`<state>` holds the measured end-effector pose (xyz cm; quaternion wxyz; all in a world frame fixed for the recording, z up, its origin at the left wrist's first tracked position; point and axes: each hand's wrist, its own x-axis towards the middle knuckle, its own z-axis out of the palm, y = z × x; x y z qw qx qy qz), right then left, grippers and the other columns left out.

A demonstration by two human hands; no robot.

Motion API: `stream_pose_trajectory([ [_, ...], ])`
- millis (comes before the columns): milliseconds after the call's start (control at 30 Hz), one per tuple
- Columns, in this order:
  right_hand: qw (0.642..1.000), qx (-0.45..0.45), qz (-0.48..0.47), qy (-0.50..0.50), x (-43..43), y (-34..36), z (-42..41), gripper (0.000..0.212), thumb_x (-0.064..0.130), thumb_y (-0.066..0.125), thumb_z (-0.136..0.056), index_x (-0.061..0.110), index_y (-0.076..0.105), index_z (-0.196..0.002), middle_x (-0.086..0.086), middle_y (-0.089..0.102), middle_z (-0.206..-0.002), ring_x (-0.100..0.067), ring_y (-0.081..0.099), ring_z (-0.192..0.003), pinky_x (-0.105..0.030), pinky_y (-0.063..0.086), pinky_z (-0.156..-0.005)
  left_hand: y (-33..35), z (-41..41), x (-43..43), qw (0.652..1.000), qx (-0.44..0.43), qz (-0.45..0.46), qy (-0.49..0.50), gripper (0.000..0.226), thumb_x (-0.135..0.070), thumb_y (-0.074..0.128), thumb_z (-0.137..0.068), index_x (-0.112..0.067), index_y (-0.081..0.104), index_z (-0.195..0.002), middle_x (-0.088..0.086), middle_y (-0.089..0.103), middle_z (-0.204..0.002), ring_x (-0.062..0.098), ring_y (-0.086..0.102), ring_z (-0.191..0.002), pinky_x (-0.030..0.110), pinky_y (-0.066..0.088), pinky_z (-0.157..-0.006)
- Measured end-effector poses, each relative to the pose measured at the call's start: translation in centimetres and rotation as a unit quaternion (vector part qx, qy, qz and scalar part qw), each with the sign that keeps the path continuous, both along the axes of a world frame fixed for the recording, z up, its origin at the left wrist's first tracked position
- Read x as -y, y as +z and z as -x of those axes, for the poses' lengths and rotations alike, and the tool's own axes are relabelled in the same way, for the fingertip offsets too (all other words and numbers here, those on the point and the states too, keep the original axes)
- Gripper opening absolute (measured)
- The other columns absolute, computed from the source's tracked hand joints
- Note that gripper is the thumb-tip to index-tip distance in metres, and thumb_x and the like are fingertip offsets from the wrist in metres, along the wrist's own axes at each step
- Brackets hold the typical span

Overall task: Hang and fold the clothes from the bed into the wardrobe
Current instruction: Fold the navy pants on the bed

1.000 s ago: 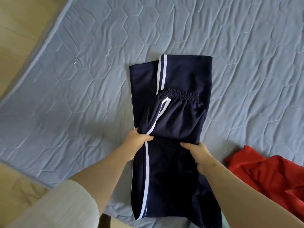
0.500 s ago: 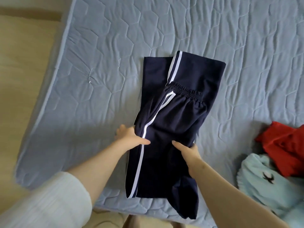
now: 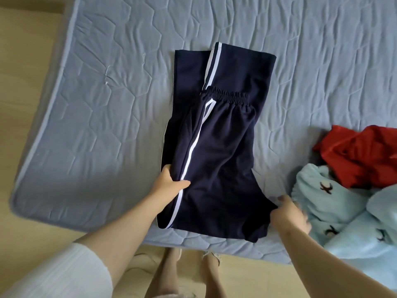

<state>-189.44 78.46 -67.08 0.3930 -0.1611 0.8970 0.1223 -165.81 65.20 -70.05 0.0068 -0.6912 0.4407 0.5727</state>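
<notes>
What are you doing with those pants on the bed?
A person is folding dark blue pants with white stripes on the bed. The pants are already doubled over, with the waistband lying on the legs. The left hand grips their left edge, and the right hand pinches the right corner. A red garment and a fluffy blue garment lie in a heap beside them, not folded yet.

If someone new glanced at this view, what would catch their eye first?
The navy trousers with white side stripes lie folded in the middle of the pale blue quilted mattress, dark against it. The left hand grips their left edge by the stripe, and the right hand pinches their near right corner. At the right edge a red garment lies beside a fluffy light blue garment.
</notes>
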Motion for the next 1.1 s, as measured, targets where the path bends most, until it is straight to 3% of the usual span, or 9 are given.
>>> stream_pose_trajectory([
  [133, 0.976, 0.053, 0.208, -0.021, 0.3, 0.1, -2.0, 0.039, 0.023, 0.048, -0.089, 0.019, 0.049, -0.128, -0.008, 0.052, -0.129, -0.029, 0.045, -0.118, -0.042, 0.035, -0.102, 0.0, 0.0, -2.2, 0.994, 0.052, 0.088, 0.044, 0.047, -0.018, 0.072, -0.074, -0.02, 0.046, -0.113, -0.005, 0.056, -0.098, 0.016, 0.058, -0.085, 0.033, 0.047, -0.077],
  [267, 0.982, 0.075, 0.171, 0.005, 1.9, -0.8, -3.2, 0.055, 0.046, 0.053, -0.086, 0.028, 0.036, -0.135, 0.0, 0.055, -0.127, -0.027, 0.044, -0.122, -0.045, 0.024, -0.102, 0.8, 0.2, -2.3, 0.997, 0.018, 0.066, 0.044, 0.028, -0.018, 0.069, -0.077, -0.024, 0.05, -0.095, -0.008, 0.06, -0.088, 0.01, 0.058, -0.078, 0.029, 0.046, -0.069],
  [400, 0.98, 0.064, 0.189, -0.025, 2.1, -1.0, -2.3, 0.015, 0.035, 0.048, -0.09, 0.027, 0.057, -0.097, 0.004, 0.061, -0.092, -0.026, 0.05, -0.104, -0.043, 0.019, -0.1, 1.9, 0.5, -1.1, 0.994, -0.057, 0.052, 0.075, 0.024, -0.01, 0.071, -0.075, -0.022, 0.058, -0.091, 0.0, 0.067, -0.096, 0.02, 0.063, -0.088, 0.033, 0.05, -0.081],
  [500, 0.962, 0.098, 0.24, -0.086, 1.3, -0.6, -1.7, 0.014, 0.028, 0.047, -0.089, 0.02, 0.053, -0.078, 0.004, 0.057, -0.074, -0.027, 0.051, -0.089, -0.043, 0.029, -0.101, 2.6, 0.0, -1.6, 0.99, -0.097, 0.04, 0.097, 0.025, -0.017, 0.069, -0.08, -0.024, 0.057, -0.1, -0.001, 0.066, -0.103, 0.018, 0.064, -0.094, 0.032, 0.051, -0.081],
  [567, 0.956, 0.127, 0.236, -0.121, 0.5, -0.1, -1.4, 0.013, 0.022, 0.047, -0.087, 0.017, 0.055, -0.078, -0.003, 0.059, -0.077, -0.029, 0.054, -0.084, -0.038, 0.042, -0.084, 3.0, -0.6, -2.5, 0.996, -0.07, 0.013, 0.057, 0.035, -0.026, 0.067, -0.084, -0.022, 0.051, -0.114, -0.001, 0.062, -0.115, 0.016, 0.06, -0.098, 0.027, 0.047, -0.08],
  [667, 0.963, 0.19, 0.157, -0.105, -0.5, 0.1, -1.6, 0.016, 0.019, 0.047, -0.084, 0.014, 0.056, -0.072, -0.006, 0.058, -0.074, -0.022, 0.052, -0.069, -0.029, 0.038, -0.06, 3.2, -1.9, -3.6, 0.994, 0.01, -0.092, -0.049, 0.059, -0.039, 0.063, -0.085, -0.018, 0.04, -0.135, 0.002, 0.052, -0.131, 0.017, 0.052, -0.105, 0.025, 0.038, -0.088],
  [800, 0.958, 0.239, 0.106, -0.12, -0.4, -0.8, -2.1, 0.006, 0.02, 0.056, -0.082, 0.015, 0.055, -0.084, -0.005, 0.059, -0.083, -0.025, 0.056, -0.08, -0.03, 0.042, -0.066, 2.8, -2.6, -3.2, 0.974, 0.007, -0.21, -0.082, 0.068, -0.047, 0.064, -0.082, -0.021, 0.037, -0.139, -0.003, 0.046, -0.139, 0.014, 0.046, -0.114, 0.025, 0.033, -0.092],
  [967, 0.899, 0.201, 0.289, -0.26, 3.6, -2.0, -2.2, 0.025, 0.029, 0.068, -0.079, 0.023, 0.051, -0.096, 0.002, 0.06, -0.096, -0.02, 0.059, -0.091, -0.039, 0.049, -0.087, 1.4, 0.2, 1.1, 0.986, -0.087, -0.091, 0.112, 0.044, -0.045, 0.064, -0.081, -0.018, 0.053, -0.115, -0.001, 0.066, -0.102, 0.014, 0.063, -0.088, 0.029, 0.048, -0.07],
  [1100, 0.849, 0.216, 0.36, -0.32, 8.0, -2.3, -2.1, 0.046, 0.035, 0.071, -0.078, 0.029, 0.041, -0.112, 0.011, 0.054, -0.097, -0.008, 0.058, -0.087, -0.028, 0.048, -0.074, 0.3, 2.8, 3.8, 0.991, -0.11, -0.033, 0.071, 0.036, -0.051, 0.053, -0.087, -0.025, 0.055, -0.113, -0.011, 0.06, -0.106, 0.006, 0.056, -0.094, 0.027, 0.045, -0.083],
])
